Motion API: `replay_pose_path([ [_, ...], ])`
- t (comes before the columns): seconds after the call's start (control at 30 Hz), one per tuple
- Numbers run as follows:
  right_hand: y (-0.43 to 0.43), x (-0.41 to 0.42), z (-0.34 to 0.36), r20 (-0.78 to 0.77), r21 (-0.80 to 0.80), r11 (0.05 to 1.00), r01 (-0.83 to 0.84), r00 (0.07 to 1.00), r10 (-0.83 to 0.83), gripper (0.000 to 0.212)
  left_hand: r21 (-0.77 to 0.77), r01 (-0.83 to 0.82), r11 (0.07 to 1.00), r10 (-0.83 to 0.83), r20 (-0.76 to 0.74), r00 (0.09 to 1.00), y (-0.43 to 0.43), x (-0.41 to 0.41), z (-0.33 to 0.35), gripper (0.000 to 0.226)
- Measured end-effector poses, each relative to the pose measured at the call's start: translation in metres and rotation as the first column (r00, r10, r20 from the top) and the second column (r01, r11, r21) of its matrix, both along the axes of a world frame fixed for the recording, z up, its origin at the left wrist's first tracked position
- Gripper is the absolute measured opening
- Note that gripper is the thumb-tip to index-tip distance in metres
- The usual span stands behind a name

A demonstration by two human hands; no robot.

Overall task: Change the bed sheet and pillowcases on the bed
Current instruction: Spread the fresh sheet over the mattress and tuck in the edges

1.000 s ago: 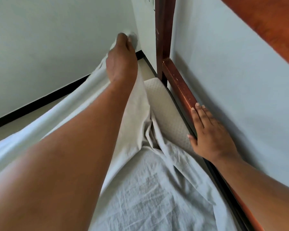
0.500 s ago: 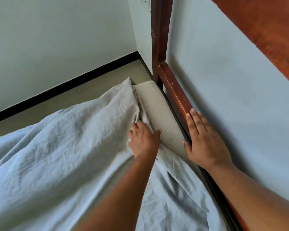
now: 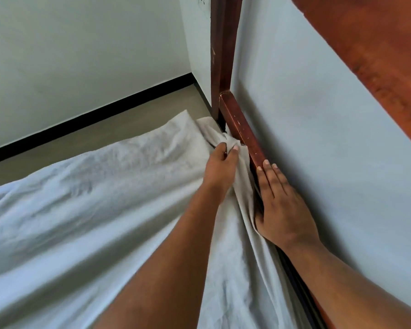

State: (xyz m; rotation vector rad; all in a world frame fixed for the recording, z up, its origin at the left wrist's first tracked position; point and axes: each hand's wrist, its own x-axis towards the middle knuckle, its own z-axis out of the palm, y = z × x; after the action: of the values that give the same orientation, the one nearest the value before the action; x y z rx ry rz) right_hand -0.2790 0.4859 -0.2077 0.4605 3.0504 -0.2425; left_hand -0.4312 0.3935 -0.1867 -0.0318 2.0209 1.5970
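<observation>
In the head view, our left hand (image 3: 221, 169) reaches from 6 o'clock up toward 12, forearm long and straight across the bed. Its thumb and curled fingers pinch a bunched fold of the sheet (image 3: 100, 210) right at the bed's far corner, just beside the rail (image 3: 241, 129).

Our right hand (image 3: 282, 207) comes in from 4 o'clock and lies flat along the rail, back of the hand up. The fingers are straight and close together, pointing to 11 o'clock, with the tips resting on the wood. The thumb side is tucked behind a sheet fold, so we cannot tell how the thumb lies.

The sheet is white, thin, crumpled cloth. It covers the bed from the corner at 12 o'clock out to 9 and down to 6, with long creases running toward the pinch.

The rail and the upright post (image 3: 220, 55) are reddish-brown wood, square-edged and scuffed. A smooth pale wall (image 3: 330, 127) stands at 3 o'clock. At 10 o'clock, a dull grey-brown floor (image 3: 128, 129) meets a black skirting strip (image 3: 81, 121).
</observation>
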Motion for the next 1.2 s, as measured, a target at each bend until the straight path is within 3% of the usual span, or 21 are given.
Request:
replay_pose_path([
  [0.07,0.002,0.001,0.001,-0.006,0.004,1.0,-0.009,1.0,0.009,0.084,-0.099,0.089,0.991,-0.082,0.066,0.994,-0.004,-0.002,-0.012,0.024],
  [0.13,0.004,0.0,0.002,0.003,0.004,1.0,-0.018,1.0,0.018,0.089,-0.224,0.099,0.969,-0.076,0.109,0.991,-0.007,-0.007,-0.021,0.046],
  [0.3,-0.003,0.001,0.002,-0.004,-0.005,1.0,-0.01,1.0,0.01,0.09,-0.345,-0.097,0.934,0.033,-0.186,0.982,-0.003,-0.04,-0.025,0.049],
  [0.37,-0.008,0.001,0.005,-0.01,-0.011,1.0,-0.005,1.0,0.005,0.09,-0.484,-0.083,0.871,-0.046,-0.249,0.967,-0.003,-0.06,-0.029,0.048],
  [0.5,-0.005,0.001,0.003,-0.009,-0.016,1.0,0.0,1.0,-0.001,0.09,-0.734,0.071,0.676,-0.257,-0.145,0.956,0.011,-0.091,-0.037,0.067],
  [0.57,-0.012,0.002,0.005,-0.011,-0.023,1.0,0.005,1.0,-0.005,0.09,-0.779,0.053,0.625,-0.256,-0.14,0.957,0.004,-0.1,-0.04,0.062],
  [0.67,-0.014,0.0,0.003,0.004,-0.017,1.0,-0.006,1.0,0.006,0.091,-0.825,-0.01,0.565,-0.308,-0.222,0.925,0.005,-0.116,-0.048,0.033],
  [0.73,-0.005,-0.001,0.002,0.017,-0.012,1.0,0.001,1.0,0.0,0.091,-0.739,0.002,0.674,-0.279,-0.252,0.927,0.024,-0.127,-0.045,0.026],
  [0.83,0.001,-0.002,0.002,0.033,0.003,1.0,-0.007,0.999,0.007,0.09,-0.34,-0.098,0.935,0.021,-0.223,0.975,0.045,-0.137,-0.033,0.018],
  [0.9,0.003,-0.001,0.002,0.026,0.013,1.0,-0.006,1.0,0.006,0.089,-0.139,-0.178,0.974,0.165,-0.098,0.981,0.046,-0.137,-0.038,0.013],
  [0.97,0.003,0.0,0.0,0.01,0.017,1.0,-0.01,1.0,0.01,0.09,-0.19,-0.042,0.981,0.025,-0.087,0.996,0.042,-0.128,-0.043,0.016],
  [1.03,0.006,0.0,0.001,-0.005,0.024,1.0,-0.015,1.0,0.015,0.091,-0.342,0.116,0.932,-0.189,-0.186,0.964,0.041,-0.114,-0.047,0.032],
  [1.1,0.007,-0.002,0.0,-0.011,0.015,1.0,-0.015,1.0,0.015,0.091,-0.443,0.096,0.891,-0.268,-0.343,0.9,0.037,-0.089,-0.049,0.04],
  [1.2,0.011,-0.006,-0.003,0.02,0.017,0.999,-0.039,0.999,0.039,0.091,-0.497,-0.038,0.867,-0.247,-0.495,0.833,0.022,-0.019,-0.051,0.051],
])
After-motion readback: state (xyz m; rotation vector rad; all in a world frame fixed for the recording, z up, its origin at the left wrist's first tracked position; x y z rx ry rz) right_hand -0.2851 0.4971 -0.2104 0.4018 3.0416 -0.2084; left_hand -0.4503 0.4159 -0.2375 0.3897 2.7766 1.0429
